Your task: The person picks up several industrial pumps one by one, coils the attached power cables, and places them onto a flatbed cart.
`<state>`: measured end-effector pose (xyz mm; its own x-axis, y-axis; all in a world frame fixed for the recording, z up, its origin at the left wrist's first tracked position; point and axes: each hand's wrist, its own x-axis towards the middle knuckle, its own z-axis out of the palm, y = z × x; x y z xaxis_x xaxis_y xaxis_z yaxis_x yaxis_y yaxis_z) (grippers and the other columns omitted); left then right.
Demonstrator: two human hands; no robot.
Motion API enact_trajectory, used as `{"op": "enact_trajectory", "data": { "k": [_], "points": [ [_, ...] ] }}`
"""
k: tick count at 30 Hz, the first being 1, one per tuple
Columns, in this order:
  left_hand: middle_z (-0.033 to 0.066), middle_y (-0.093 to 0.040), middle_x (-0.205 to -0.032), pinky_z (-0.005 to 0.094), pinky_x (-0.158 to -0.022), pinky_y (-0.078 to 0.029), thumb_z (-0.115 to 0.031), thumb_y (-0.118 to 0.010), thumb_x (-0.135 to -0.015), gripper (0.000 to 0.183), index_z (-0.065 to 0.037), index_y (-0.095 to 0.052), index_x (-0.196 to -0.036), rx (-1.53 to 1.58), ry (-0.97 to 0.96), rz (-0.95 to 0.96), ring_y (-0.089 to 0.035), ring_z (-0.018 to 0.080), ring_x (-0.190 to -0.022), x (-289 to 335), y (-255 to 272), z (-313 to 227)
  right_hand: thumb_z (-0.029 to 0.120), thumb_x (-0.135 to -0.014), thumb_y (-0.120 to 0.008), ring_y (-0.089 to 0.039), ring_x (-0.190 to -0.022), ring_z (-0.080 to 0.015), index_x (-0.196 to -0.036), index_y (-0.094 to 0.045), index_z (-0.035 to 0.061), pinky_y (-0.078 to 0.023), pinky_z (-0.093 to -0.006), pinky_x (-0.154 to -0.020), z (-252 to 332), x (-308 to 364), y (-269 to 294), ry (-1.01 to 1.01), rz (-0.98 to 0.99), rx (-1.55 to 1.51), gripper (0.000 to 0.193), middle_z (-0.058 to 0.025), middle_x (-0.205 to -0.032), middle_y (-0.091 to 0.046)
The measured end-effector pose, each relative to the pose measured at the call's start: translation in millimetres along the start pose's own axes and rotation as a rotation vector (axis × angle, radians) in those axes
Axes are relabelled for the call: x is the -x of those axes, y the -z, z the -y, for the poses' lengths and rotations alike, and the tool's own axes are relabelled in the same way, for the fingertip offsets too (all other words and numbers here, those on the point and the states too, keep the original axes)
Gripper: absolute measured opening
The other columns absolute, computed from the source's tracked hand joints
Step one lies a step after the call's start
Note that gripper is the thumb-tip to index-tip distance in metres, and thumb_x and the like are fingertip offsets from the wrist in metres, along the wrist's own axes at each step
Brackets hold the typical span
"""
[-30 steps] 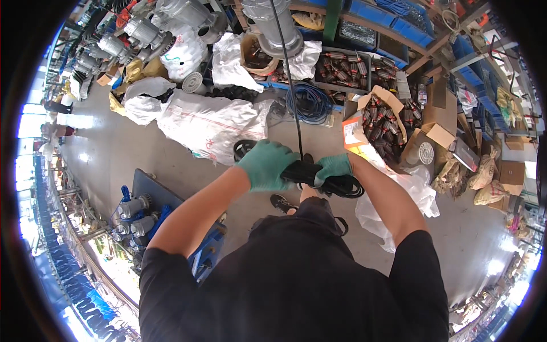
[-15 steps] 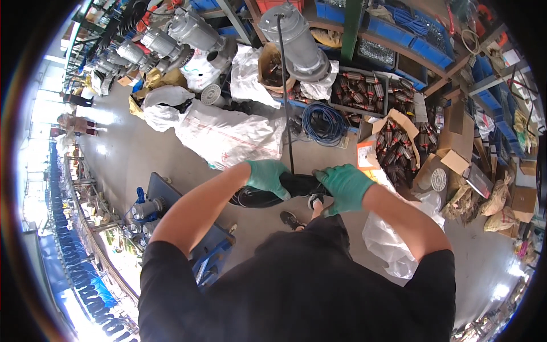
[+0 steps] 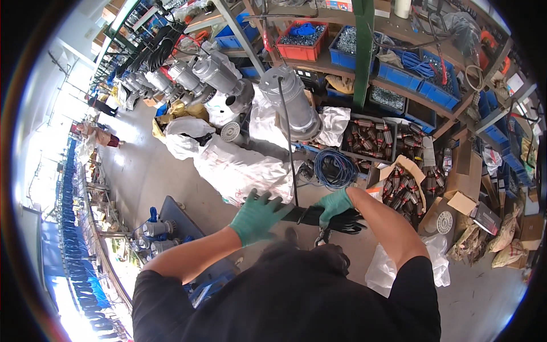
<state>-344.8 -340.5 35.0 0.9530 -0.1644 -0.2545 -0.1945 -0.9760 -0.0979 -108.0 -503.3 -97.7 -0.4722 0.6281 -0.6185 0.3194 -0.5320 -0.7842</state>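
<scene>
A bundled coil of black cable (image 3: 345, 222) hangs in front of my body. My right hand (image 3: 335, 205), in a green glove, is closed over the top of that coil. To its left, my left hand (image 3: 257, 218), gloved the same way, is spread with its fingers apart at the coil's left end; I cannot tell whether the fingertips touch it. From the coil, a single black cable rises to the top of a grey submersible pump (image 3: 289, 105), which stands upright beyond my hands. A white woven sack (image 3: 242, 171) lies just past my left hand.
A blue coil of cable (image 3: 335, 169) lies beyond my right hand, near crates and a cardboard box (image 3: 403, 185) of dark cylindrical parts. Shelves with blue bins (image 3: 399, 77) and a red bin (image 3: 302, 43) stand behind. At left is a blue cart (image 3: 182, 219); several grey pumps (image 3: 213, 74) line the back.
My left hand has let go of the coil and spread its fingers. The right hand has moved its grip onto the coil, which now reaches further right. The view has shifted.
</scene>
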Motion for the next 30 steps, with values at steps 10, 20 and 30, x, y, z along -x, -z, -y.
{"op": "enact_trajectory", "data": {
  "k": [10,20,30],
  "points": [
    [0.0123,-0.075,-0.100,0.0415,-0.082,-0.058,-0.027,-0.078,-0.081,0.048,-0.005,-0.068,-0.122,1.051,0.159,0.540,-0.073,0.0257,-0.089,-23,-60,80,0.041,-0.080,-0.081,-0.063,-0.116,-0.0339,-0.155,-0.043,0.0118,-0.047,-0.0490,-0.104,73,22,-19,-0.090,-0.521,0.968,0.089,-0.0144,-0.127,-0.064],
    [0.0142,-0.071,-0.119,0.0401,-0.093,-0.056,-0.048,-0.077,-0.086,0.069,-0.006,-0.060,-0.138,1.223,0.147,0.554,-0.069,0.0263,-0.109,-54,-43,166,0.023,-0.078,-0.080,-0.069,-0.098,-0.0288,-0.128,-0.065,0.0128,-0.050,-0.0474,-0.093,79,-10,32,-0.098,-0.686,0.813,0.053,-0.0097,-0.106,-0.070],
    [0.0141,-0.049,-0.149,0.0622,-0.112,-0.037,-0.044,-0.081,-0.080,0.083,-0.026,-0.046,-0.153,-0.143,-0.199,-0.367,-0.049,0.0359,-0.137,-73,-50,181,0.002,-0.081,-0.069,-0.070,-0.091,-0.0204,-0.133,-0.064,0.0068,-0.060,-0.0354,-0.075,125,13,87,-0.207,-0.115,-0.491,0.052,-0.0092,-0.104,-0.072]
  ]
}}
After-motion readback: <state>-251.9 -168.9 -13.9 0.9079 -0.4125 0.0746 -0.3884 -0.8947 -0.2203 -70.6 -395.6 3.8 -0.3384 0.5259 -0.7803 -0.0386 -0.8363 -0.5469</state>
